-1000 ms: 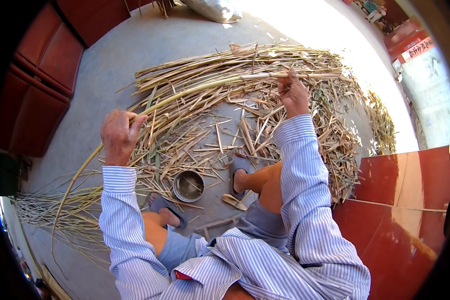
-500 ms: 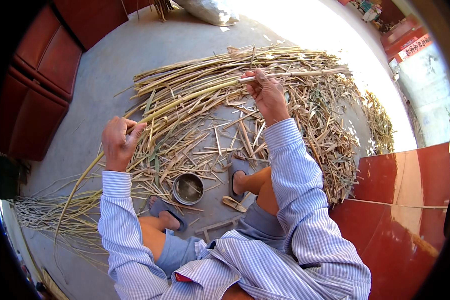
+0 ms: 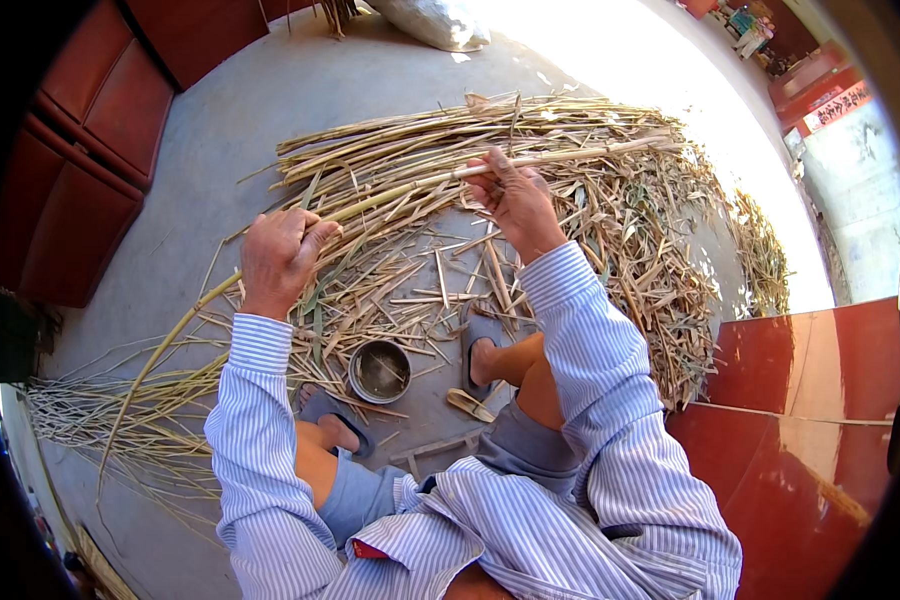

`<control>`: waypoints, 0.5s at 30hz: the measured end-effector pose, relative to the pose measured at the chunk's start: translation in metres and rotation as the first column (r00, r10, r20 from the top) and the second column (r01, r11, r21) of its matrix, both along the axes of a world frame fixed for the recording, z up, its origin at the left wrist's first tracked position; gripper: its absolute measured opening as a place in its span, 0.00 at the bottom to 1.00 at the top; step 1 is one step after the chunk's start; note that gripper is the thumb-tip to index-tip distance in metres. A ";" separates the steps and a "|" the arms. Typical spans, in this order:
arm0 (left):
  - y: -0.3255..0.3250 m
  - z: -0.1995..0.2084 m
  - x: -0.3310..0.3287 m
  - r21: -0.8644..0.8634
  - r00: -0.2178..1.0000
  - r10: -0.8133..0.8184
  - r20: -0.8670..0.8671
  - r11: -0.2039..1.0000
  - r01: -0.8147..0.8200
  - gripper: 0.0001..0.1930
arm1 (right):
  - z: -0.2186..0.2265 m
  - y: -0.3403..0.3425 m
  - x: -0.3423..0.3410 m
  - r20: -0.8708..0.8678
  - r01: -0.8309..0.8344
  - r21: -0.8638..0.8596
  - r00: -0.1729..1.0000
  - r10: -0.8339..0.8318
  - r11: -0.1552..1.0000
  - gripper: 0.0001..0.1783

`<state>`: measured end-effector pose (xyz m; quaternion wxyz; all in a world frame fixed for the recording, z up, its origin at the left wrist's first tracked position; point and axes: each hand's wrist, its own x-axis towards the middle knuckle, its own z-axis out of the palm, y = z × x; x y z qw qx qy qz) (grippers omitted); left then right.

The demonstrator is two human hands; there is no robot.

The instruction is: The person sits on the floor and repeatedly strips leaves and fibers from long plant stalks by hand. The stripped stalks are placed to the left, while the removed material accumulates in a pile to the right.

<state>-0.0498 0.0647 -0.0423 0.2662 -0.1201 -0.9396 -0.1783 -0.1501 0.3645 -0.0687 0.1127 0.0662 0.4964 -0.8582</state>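
A long yellowish-green stalk (image 3: pixel 398 200) stretches between my two hands, its thin end trailing down to the lower left and its thicker end pointing right over the pile. My left hand (image 3: pixel 278 262) is closed around its middle. Farther right, my right hand (image 3: pixel 516 205) pinches the stalk between thumb and fingers; part of the grip is hidden by the palm. Under and beyond it lie many dry stalks (image 3: pixel 340 150), laid roughly side by side. Loose husks and leaves (image 3: pixel 630 235) are heaped to the right of my right hand.
Between my sandalled feet stands a round metal bowl (image 3: pixel 380 372). Thin branching stalk tips (image 3: pixel 100 415) spread over the floor at left. Red leather-like furniture (image 3: pixel 120 120) is at upper left, a red panel (image 3: pixel 770 450) at right. A pale sack (image 3: pixel 430 22) rests at the back.
My left hand has slid or moved right and farther away, closer to my right hand. My right hand has shifted slightly left with the stalk still pinched.
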 end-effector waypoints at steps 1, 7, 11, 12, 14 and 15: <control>-0.001 0.004 -0.001 0.051 0.999 0.014 0.037 0.999 -0.016 0.15 | 0.001 0.015 -0.007 -0.011 0.065 0.003 0.998 -0.064 0.998 0.14; -0.024 0.007 0.005 0.051 0.998 0.032 0.052 0.998 -0.034 0.13 | -0.009 0.139 -0.047 0.059 0.442 -0.073 0.897 -0.439 0.894 0.14; -0.022 -0.001 0.003 0.083 0.993 0.020 0.116 0.996 -0.030 0.12 | -0.001 0.121 -0.032 0.092 0.363 -0.176 0.932 -0.351 0.915 0.15; -0.021 -0.001 0.003 0.108 0.992 0.016 0.123 0.994 -0.029 0.12 | 0.004 0.096 -0.026 0.017 0.200 -0.186 0.980 -0.200 0.962 0.14; -0.014 -0.002 -0.001 0.167 0.992 -0.001 0.126 0.986 -0.020 0.12 | 0.016 0.060 -0.009 -0.070 0.044 -0.138 0.996 -0.054 0.989 0.15; -0.012 -0.001 -0.001 0.184 0.992 0.001 0.130 0.983 -0.025 0.12 | 0.013 0.048 -0.009 -0.092 0.043 -0.111 0.994 -0.053 0.993 0.15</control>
